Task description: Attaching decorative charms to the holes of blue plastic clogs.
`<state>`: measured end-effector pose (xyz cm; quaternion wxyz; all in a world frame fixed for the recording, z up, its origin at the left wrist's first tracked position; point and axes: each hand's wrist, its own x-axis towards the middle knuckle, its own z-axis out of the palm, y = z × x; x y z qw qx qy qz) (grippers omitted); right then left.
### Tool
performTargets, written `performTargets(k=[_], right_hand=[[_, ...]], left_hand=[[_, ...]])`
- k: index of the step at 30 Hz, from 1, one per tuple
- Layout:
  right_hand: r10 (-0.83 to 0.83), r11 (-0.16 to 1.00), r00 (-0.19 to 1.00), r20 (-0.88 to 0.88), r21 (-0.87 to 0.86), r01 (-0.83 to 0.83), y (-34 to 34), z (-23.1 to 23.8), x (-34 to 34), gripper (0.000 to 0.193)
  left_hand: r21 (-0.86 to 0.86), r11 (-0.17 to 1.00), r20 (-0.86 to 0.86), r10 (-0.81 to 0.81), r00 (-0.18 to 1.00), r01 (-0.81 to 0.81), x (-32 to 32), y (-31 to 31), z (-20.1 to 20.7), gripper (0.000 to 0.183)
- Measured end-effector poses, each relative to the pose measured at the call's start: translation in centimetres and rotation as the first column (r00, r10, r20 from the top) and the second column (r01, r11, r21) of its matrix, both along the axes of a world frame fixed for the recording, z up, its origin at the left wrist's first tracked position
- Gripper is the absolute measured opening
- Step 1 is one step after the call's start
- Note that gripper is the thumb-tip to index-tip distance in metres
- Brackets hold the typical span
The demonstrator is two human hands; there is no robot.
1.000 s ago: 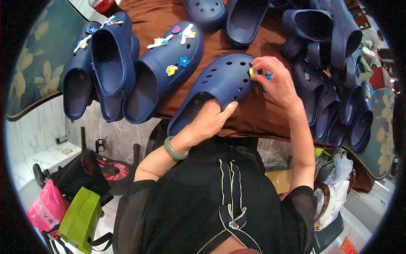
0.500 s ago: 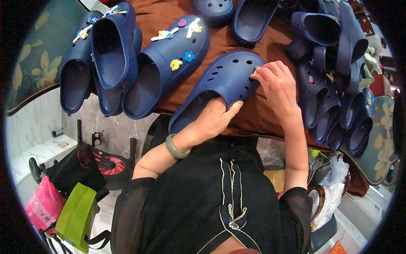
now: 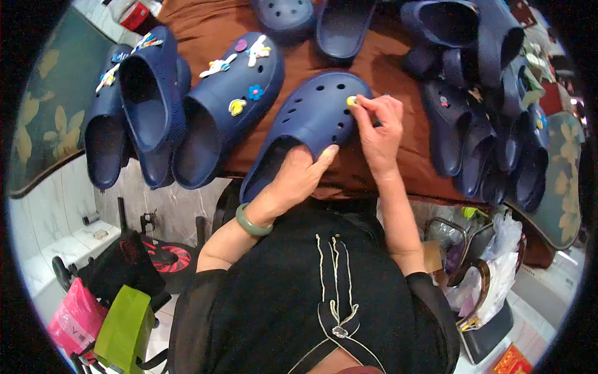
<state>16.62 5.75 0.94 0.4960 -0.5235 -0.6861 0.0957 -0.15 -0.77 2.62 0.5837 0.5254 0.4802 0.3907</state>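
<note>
A navy blue clog (image 3: 311, 115) with round and slotted holes lies in front of me, toe pointing away. My left hand (image 3: 293, 177), a green bangle on its wrist, reaches into the opening; its fingers are hidden inside and the thumb presses the outer side, gripping the shoe. A small yellow and white shoe charm (image 3: 351, 101) sits at the toe's right side, pinched between thumb and finger of my right hand (image 3: 381, 128). Whether its stem is in a hole I cannot tell. Beside it stands a matching clog (image 3: 233, 93) with rabbit, flower, purple and yellow charms.
Stacked navy clogs (image 3: 152, 100) stand at the left, several more clogs (image 3: 448, 131) pile up at the right, and two lie at the far edge. A brown cloth (image 3: 398, 177) covers the table. Bags, one green (image 3: 124, 327), are below at left.
The view has shifted a little. My right hand has drawn back slightly from the toe, and the yellow charm now shows. My left hand keeps its grip in the clog.
</note>
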Motion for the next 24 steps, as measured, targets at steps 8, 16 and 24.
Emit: performTargets(k=[8,16,24], right_hand=[[-0.061,0.996,0.997,0.055,-0.054,0.064,-1.4,1.5,0.8,0.019],[-0.136,0.965,0.989,-0.057,-0.234,0.119,0.2,-0.7,9.1,0.012],[0.014,0.949,0.938,0.345,-0.301,0.096,1.5,-0.4,7.8,0.019]], left_hand=[[0.049,0.997,-0.016,0.064,0.998,-0.063,0.0,-0.5,0.8,0.042],[0.056,0.997,-0.008,0.051,0.999,-0.050,0.1,-0.4,0.0,0.042],[0.047,0.998,0.055,0.048,0.997,-0.050,0.1,-0.5,0.1,0.043]])
